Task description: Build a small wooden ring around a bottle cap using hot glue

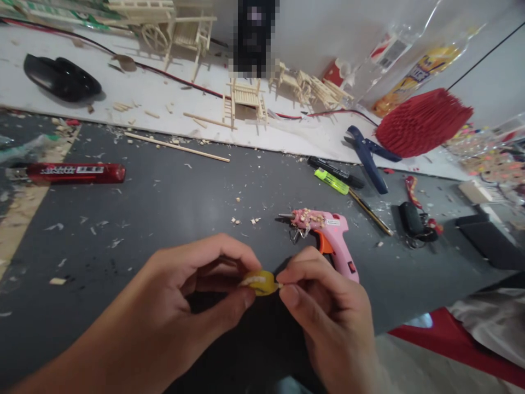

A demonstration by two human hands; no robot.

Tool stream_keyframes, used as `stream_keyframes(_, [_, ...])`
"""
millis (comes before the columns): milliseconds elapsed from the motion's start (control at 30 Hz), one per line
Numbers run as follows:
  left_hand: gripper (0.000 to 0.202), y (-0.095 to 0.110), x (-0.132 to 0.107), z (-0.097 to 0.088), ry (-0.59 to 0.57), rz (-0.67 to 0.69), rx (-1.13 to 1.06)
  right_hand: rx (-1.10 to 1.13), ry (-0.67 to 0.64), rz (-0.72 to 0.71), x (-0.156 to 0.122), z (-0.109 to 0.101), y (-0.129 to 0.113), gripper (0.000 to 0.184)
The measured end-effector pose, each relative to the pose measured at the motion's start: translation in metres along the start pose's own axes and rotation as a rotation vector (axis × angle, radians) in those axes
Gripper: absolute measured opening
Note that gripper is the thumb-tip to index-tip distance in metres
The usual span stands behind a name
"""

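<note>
1. Grey worktop (164,202), strewn with shavings and offcuts, fills most of the view; a white board (156,106) runs along its far side, by the wall.
2. Both hands meet over the near part of the worktop. The left hand (164,309) grasps a yellow ring between thumb and fingers; the right hand (334,306) pinches a tiny pale piece at the ring's right side.
3. Pink hot glue gun (342,241), orange trigger showing, lies just beyond the right hand, nozzle pointing left.
4. Blue cutters (367,158) lie farther back, partly over the white board's edge.
5. Miniature wooden chair (248,98) stands on the white board.
6. Yellow-green highlighter (332,181) lies between glue gun and cutters.
7. Yellow ring (267,282), perhaps a tape roll, sits between the two hands, above the worktop.
8. Tiny pale piece (279,285) barely shows at the right fingertips. The step in hand looks like close fingertip handling at the ring's edge; the next move seems to call for a steady left grip and a light right pinch.
</note>
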State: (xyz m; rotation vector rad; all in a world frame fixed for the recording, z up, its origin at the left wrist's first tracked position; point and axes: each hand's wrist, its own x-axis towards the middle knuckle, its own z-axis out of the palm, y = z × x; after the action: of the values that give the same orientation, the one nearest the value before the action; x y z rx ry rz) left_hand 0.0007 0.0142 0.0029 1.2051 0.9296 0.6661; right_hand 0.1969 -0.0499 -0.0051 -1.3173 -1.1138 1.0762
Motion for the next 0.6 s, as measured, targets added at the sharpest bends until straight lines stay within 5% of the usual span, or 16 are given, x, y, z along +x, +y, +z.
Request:
stream_keyframes(267, [0.016,0.002,-0.001,0.001,0.089,0.102,0.021,0.192,0.095,0.017,0.002,0.021,-0.003,0.011])
stream_keyframes(600, [0.011,0.001,-0.004,-0.002,0.055,0.053,0.015,0.215,0.034,0.012,0.003,0.023,-0.003,0.012])
